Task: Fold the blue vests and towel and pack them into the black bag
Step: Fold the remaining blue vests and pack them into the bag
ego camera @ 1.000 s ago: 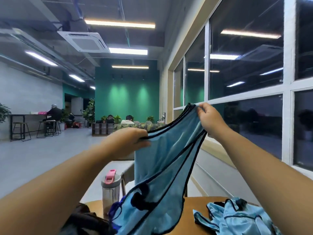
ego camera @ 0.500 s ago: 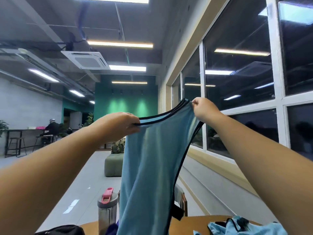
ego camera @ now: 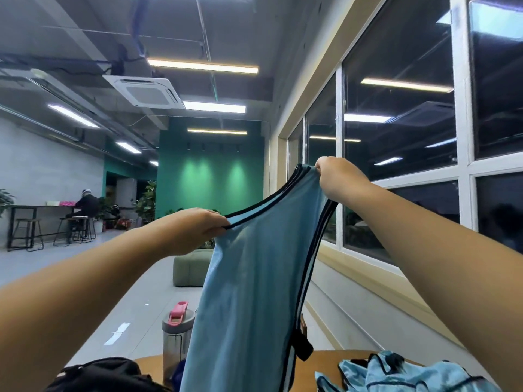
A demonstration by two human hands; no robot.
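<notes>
A blue vest [ego camera: 249, 292] with black trim hangs in the air in front of me, stretched at its top edge. My left hand [ego camera: 195, 227] pinches its left shoulder, lower down. My right hand [ego camera: 336, 179] pinches its right shoulder, raised higher. The vest's lower end drops out of the frame at the bottom. Crumpled blue vests [ego camera: 396, 374] lie on the wooden table [ego camera: 325, 360] at the lower right. The black bag [ego camera: 104, 374] sits at the lower left edge, only its top showing. The towel is not in sight.
A clear water bottle [ego camera: 177, 332] with a pink lid stands on the table just left of the hanging vest. A window wall runs along the right. Beyond the table lie open floor, a green pouf [ego camera: 192, 267] and distant stools.
The vest has been lifted and shaken out: it now hangs long and smooth instead of bunched. Both hands rose, the right one higher, and the view tilted upward.
</notes>
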